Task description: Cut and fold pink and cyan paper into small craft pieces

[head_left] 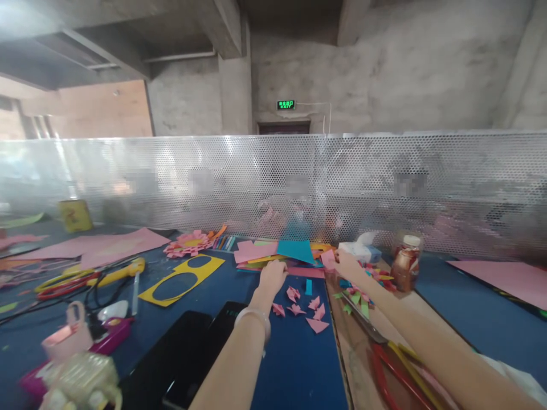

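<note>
My left hand (274,275), with a pale bracelet (257,320) on its wrist, rests at the front edge of a stack of coloured paper (256,249). Its fingers are bent and close together; what is under them is hidden. To the right, my right hand (347,265) pinches a small piece of pink paper (327,260) beside the stack. A blue sheet (296,250) lies on top of the pile. Several small folded pink paper pieces (296,309) and a little blue strip (308,287) lie on the blue table just in front of my hands.
Scissors (376,336) with red and yellow handles lie below my right forearm. Behind are a jar (407,263) and tissue box (361,250). Left are black phones (175,353), a cut yellow sheet (183,279), a glue gun (123,272) and cables. A perforated metal screen (239,188) borders the table.
</note>
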{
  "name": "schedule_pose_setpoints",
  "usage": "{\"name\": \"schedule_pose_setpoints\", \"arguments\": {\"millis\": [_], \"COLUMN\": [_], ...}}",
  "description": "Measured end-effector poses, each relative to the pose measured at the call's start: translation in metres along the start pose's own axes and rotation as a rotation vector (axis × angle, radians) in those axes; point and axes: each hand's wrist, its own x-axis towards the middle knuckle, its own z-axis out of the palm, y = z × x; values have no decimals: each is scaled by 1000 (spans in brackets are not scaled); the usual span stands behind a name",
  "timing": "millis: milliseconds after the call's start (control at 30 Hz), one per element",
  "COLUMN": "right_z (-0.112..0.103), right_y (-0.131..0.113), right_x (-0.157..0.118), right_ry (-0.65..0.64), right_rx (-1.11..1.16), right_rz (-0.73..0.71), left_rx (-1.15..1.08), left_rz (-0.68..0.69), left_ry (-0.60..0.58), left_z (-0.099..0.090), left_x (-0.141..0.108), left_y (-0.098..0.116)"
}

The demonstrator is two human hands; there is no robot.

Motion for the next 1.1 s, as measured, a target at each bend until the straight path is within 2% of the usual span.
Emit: {"name": "schedule_pose_setpoints", "arguments": {"millis": [167, 267, 367, 467, 533, 567, 633, 700, 867, 1100], "right_z": [-3, -14, -28, -43, -52, -56, -64, -71, -85, -113], "right_y": [-27, -44, -61, -79, -90, -96, -106, -113, -114, -92], "right_x": [-1, -6, -28, -64, -92, -105, -129, -148, -182, -213], "right_ry": [57, 103, 158, 191, 138, 57, -94, -156, -185, 2], "right_rx": [78, 218, 378, 510, 597, 709, 876, 932, 857, 463], "right_rz": [133, 115, 56, 3, -51, -51, -12, 38, 47, -87], "left_rx": [-11, -13, -25, -48, -70, -81, -104, -125, -178, -333], "left_rz": [-7, -5, -9, -21, -22, -20, -14, -12, -29, -40], "left_ry": [9, 30, 77, 149, 198, 219, 255, 284, 352, 429], "left_z": [1, 3, 3, 1, -1, -2, -4, -5, -7, -15], "left_x": [-1, -1, 1, 1, 0, 0, -2, -4, -12, -22], "left_y": [1, 3, 5, 8, 10, 11, 12, 13, 13, 17]}}
